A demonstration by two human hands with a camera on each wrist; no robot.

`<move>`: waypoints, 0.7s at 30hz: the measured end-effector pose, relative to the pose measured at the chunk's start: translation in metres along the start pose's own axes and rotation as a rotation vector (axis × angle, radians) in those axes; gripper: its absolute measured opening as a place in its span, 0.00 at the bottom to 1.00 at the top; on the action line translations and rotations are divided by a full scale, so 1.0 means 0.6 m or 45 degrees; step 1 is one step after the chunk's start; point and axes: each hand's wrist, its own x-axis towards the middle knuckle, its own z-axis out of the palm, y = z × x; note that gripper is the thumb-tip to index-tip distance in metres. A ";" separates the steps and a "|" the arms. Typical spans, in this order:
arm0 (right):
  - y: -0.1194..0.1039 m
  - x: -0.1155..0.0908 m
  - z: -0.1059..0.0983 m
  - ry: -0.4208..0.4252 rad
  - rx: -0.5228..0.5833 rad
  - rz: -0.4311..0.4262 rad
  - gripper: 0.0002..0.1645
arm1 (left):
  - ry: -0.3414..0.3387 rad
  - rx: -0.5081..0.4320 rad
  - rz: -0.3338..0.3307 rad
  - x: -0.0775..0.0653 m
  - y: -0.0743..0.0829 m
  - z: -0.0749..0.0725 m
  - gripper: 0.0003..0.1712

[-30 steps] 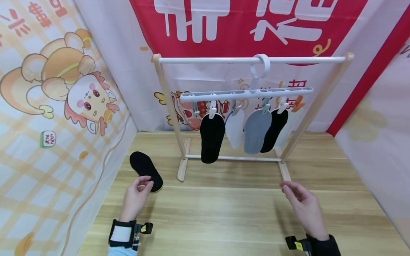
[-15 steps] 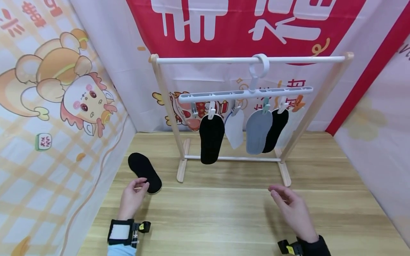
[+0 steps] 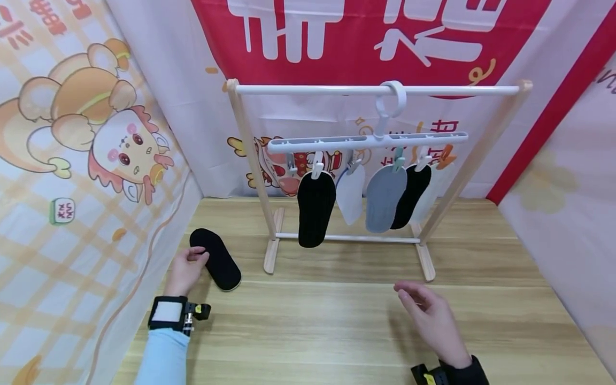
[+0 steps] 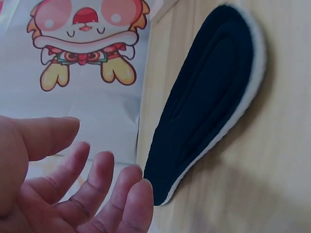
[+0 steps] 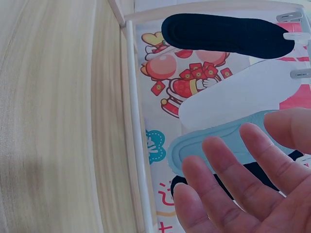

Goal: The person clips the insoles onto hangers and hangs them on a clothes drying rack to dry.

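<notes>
A black insole (image 3: 218, 262) with a pale edge lies on the table at the left. My left hand (image 3: 186, 270) is beside its far end, fingertips overlapping it in the head view; the left wrist view shows relaxed fingers with nothing between them and the insole (image 4: 209, 92) just past them. My right hand (image 3: 430, 321) hovers over the table at the right, fingers loosely bent and holding nothing. Clipped to a white hanger (image 3: 337, 143) are a black insole (image 3: 316, 211), a white one (image 3: 350, 195), a grey one (image 3: 386, 198) and further insoles at the right.
The hanger hooks over the white top bar (image 3: 313, 90) of a rack with wooden legs (image 3: 271, 255). An unused grey clip (image 3: 291, 164) hangs near its left end. Printed cloth walls stand at the back, left (image 3: 96, 267) and right.
My left hand has moved forward and left, from the near end of the loose insole to its far end. The right hand has drifted left and slightly nearer.
</notes>
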 end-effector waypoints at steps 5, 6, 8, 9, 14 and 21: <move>0.003 -0.002 0.001 -0.004 0.006 0.004 0.12 | -0.008 0.085 -0.034 0.035 -0.005 -0.006 0.27; 0.003 -0.002 0.000 -0.008 0.005 0.006 0.13 | -0.021 0.100 -0.049 0.042 -0.008 -0.006 0.29; 0.003 -0.003 -0.001 -0.013 0.010 0.016 0.13 | -0.056 0.133 -0.089 0.055 -0.013 -0.006 0.33; 0.003 -0.002 -0.002 -0.016 0.015 0.019 0.13 | -0.074 0.150 -0.110 0.062 -0.017 -0.006 0.36; 0.004 -0.002 -0.007 -0.030 0.012 0.058 0.13 | -0.133 0.218 -0.221 0.086 -0.029 -0.001 0.48; 0.007 -0.003 -0.013 -0.050 0.010 0.116 0.13 | -0.096 0.491 -0.304 0.102 -0.023 0.021 0.50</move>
